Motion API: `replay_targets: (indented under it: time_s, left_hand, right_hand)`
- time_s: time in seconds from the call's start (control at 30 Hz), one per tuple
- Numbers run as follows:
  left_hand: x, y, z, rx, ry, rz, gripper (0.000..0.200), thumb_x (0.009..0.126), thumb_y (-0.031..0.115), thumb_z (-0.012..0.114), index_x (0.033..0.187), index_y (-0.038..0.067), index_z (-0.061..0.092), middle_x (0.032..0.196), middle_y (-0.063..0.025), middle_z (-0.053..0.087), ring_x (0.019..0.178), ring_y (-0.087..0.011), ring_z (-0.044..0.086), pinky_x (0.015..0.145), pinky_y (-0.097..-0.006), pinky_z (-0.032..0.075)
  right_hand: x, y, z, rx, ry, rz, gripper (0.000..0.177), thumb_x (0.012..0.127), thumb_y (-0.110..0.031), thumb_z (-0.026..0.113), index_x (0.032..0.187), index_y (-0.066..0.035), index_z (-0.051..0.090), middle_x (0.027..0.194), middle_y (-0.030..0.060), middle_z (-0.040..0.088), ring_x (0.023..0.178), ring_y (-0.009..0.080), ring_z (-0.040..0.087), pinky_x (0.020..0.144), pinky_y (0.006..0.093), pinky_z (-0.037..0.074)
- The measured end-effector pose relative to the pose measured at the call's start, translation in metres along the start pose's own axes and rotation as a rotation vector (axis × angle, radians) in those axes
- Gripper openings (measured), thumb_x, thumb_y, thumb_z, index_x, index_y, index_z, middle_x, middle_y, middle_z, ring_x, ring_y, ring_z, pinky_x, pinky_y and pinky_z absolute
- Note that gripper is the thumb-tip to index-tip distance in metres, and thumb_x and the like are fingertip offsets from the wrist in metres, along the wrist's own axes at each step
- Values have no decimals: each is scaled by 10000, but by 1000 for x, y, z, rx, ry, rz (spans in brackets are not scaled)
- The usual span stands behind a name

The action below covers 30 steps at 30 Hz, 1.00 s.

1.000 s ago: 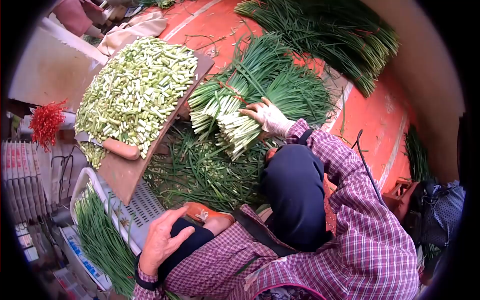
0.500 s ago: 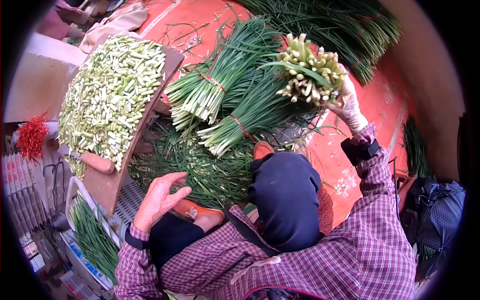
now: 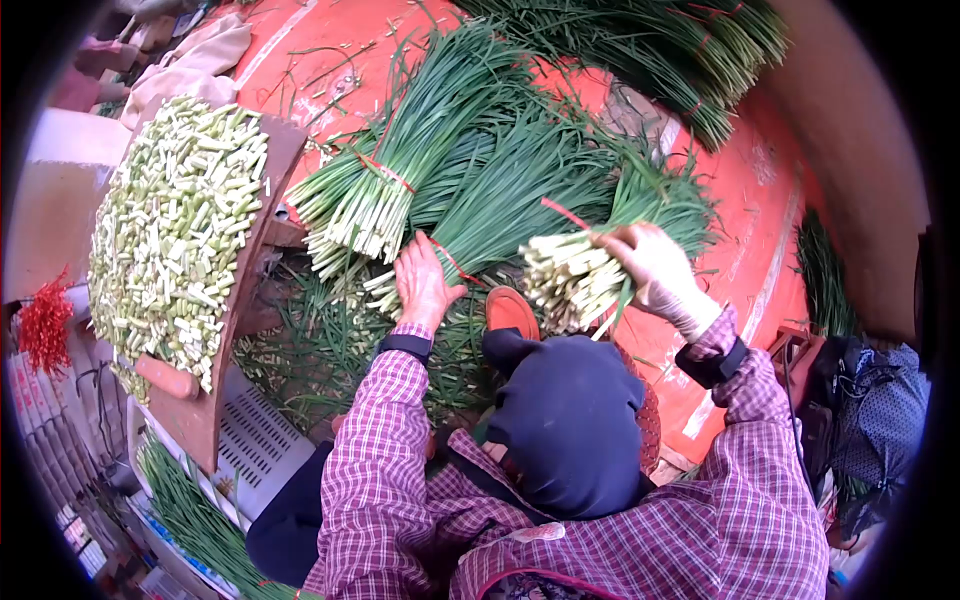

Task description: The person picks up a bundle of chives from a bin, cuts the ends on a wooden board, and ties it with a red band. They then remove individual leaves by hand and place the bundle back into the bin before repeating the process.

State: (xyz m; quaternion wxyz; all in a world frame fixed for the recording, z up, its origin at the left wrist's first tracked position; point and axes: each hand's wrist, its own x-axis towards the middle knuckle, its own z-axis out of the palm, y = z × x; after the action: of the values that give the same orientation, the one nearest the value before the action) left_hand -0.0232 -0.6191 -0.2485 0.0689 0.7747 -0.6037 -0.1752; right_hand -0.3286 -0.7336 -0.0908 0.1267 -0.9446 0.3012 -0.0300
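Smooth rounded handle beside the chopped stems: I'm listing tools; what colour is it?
The handle is orange-brown; the head view shows it best.

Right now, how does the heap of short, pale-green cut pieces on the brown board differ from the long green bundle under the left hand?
The heap of short pieces is chopped small; the long green bundle has long stalks with darker leaves.
The heap lies loose on the brown board; the bundle is tied with a thin red band and has the left hand on it.
Both show pale stem parts.
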Motion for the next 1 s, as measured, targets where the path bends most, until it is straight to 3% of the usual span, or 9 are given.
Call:
replay_targets:
  time_s: [0.17, 0.23, 0.5, 0.63, 0.7, 0.77, 0.83, 0.97, 1.0]
  left_hand:
    - [10, 0, 0, 172, -57, -38, 1087, 480, 312, 905, 1384, -19, 402, 1110, -151, 523, 1062, -320, 523, 939, -418, 432]
    - [1, 8, -19, 179, -49, -7, 1034, 476, 301, 901, 1346, -12, 438, 1097, -144, 521, 1054, -315, 525, 916, -414, 442]
    - [-43, 50, -168, 544, 85, 346, 847, 527, 224, 858, 1258, -3, 494, 1015, -106, 505, 1013, -263, 512, 881, -371, 424]
    - [-77, 52, -268, 854, 156, 577, 769, 598, 157, 764, 1295, -25, 494, 1059, -112, 536, 1066, -260, 534, 1104, -489, 330]
    - [-98, 47, -316, 903, 276, 674, 667, 690, 133, 682, 1314, -13, 501, 1110, -115, 557, 1124, -255, 542, 1174, -533, 237]
    - [-123, 43, -362, 1050, 330, 638, 631, 756, 158, 626, 1359, 30, 491, 1264, -92, 560, 1258, -236, 505, 1193, -542, 193]
    - [-155, 44, -401, 1034, 451, 605, 694, 753, 185, 647, 1413, 77, 462, 1416, -65, 491, 1383, -235, 400, 1206, -543, 137]
    - [-250, 52, -445, 774, 900, 273, 911, 683, 206, 801, 1486, 107, 382, 1505, -88, 397, 1450, -293, 282, 1219, -517, 108]
    - [-267, 52, -445, 530, 1017, 213, 928, 685, 206, 820, 1484, 68, 369, 1502, -128, 390, 1439, -317, 292, 1210, -495, 148]
  right_hand:
    - [-47, 6, 153, -233, -351, 41, 497, 782, -208, 690, 1268, -187, 588, 1061, 104, 602, 1036, 310, 606, 1033, 479, 409]
    - [-28, -2, 98, -99, -599, 197, 585, 740, -262, 744, 1295, -194, 571, 1097, 109, 610, 1075, 304, 600, 1083, 504, 356]
    - [97, -43, -31, 177, 57, -268, 1286, 511, -670, 794, 1508, -60, 256, 1387, 190, 473, 1298, 368, 445, 1102, 537, 290]
    - [152, -104, -39, 137, -144, -476, 1345, 521, -560, 898, 1535, -55, 171, 1345, 263, 493, 1249, 324, 513, 1016, 477, 406]
    - [171, -134, -63, 724, -620, -384, 1236, 632, -449, 899, 1531, -38, 157, 1257, 258, 556, 1132, 251, 602, 860, 344, 516]
    - [171, -166, -85, 732, -525, -405, 1109, 703, -335, 883, 1511, -4, 200, 1207, 215, 601, 1066, 183, 630, 770, 259, 542]
    - [172, -193, -100, 880, 0, -731, 1038, 707, -305, 883, 1477, 26, 271, 1243, 174, 597, 1104, 171, 598, 834, 287, 541]
    - [164, -239, -151, 1217, 15, -634, 950, 690, -245, 890, 1437, 17, 365, 1370, 157, 513, 1216, 182, 506, 954, 337, 498]
    - [166, -250, -154, 1190, 123, -680, 962, 702, -104, 875, 1468, 20, 306, 1269, 76, 565, 974, 136, 592, 754, 263, 531]
